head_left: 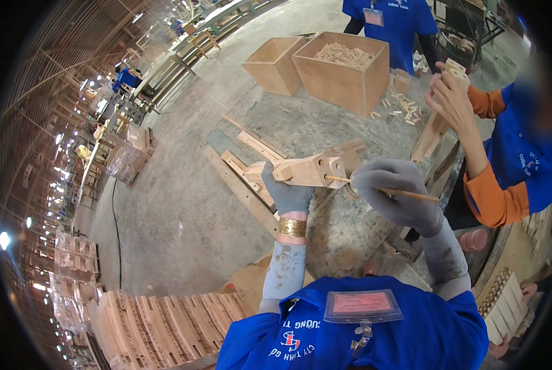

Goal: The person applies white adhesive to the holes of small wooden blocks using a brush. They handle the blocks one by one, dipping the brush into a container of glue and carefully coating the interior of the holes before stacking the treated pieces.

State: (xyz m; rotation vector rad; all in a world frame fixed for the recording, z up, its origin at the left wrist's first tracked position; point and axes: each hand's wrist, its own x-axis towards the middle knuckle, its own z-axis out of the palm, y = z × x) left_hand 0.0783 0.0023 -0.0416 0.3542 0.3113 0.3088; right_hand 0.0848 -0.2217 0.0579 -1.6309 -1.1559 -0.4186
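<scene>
Here, the gloved left hand (290, 194) grips the pale wooden piece (302, 172) ahead of the chest, long axis crosswise, holed end toward the right hand (398, 190), which pinches a thin stick (416, 196) (tip at that end, depth unclear).

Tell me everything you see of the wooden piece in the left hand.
The wooden piece is a pale, elongated block with round holes near its right end. It lies roughly sideways across the view, gripped near its left end by the gloved left hand. The tip of a thin stick in the gloved right hand meets its right end; whether it enters a hole is unclear.
</scene>
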